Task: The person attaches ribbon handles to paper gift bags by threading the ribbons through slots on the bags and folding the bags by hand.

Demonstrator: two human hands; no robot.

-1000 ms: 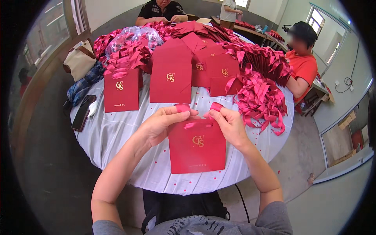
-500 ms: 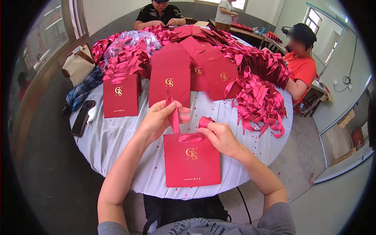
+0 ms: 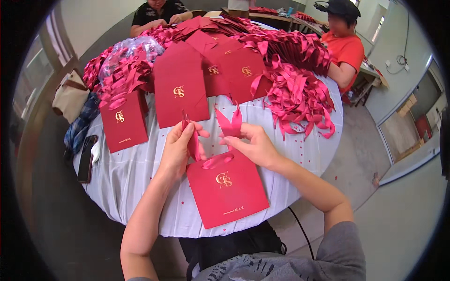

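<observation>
A red paper gift bag (image 3: 229, 199) with gold lettering lies on the near side of the table, a pink ribbon handle (image 3: 218, 162) looped at its top edge. Just above its upper left corner, my left hand (image 3: 177, 145) pinches a pink ribbon (image 3: 193, 144); a thin dark tip sticks up past the thumb, too small to name. Close by on the right, my right hand (image 3: 255, 145) holds another length of pink ribbon (image 3: 229, 124) between thumb and fingers, its two ends pointing up. How the ribbons pass into the bag is hidden by my fingers.
Red bags (image 3: 180, 89) and a heap of loose ribbons (image 3: 300, 100) fill the far side of the white-clothed table (image 3: 126, 182). One finished-looking bag (image 3: 124, 124) stands at left, near a phone (image 3: 87, 159). Two people (image 3: 344, 56) sit around the table.
My right hand has moved up and nearer to my left; its ribbon, bunched before, now stands spread above the fingers. The left hand keeps its pinch. The whole view has shifted and tilted.
</observation>
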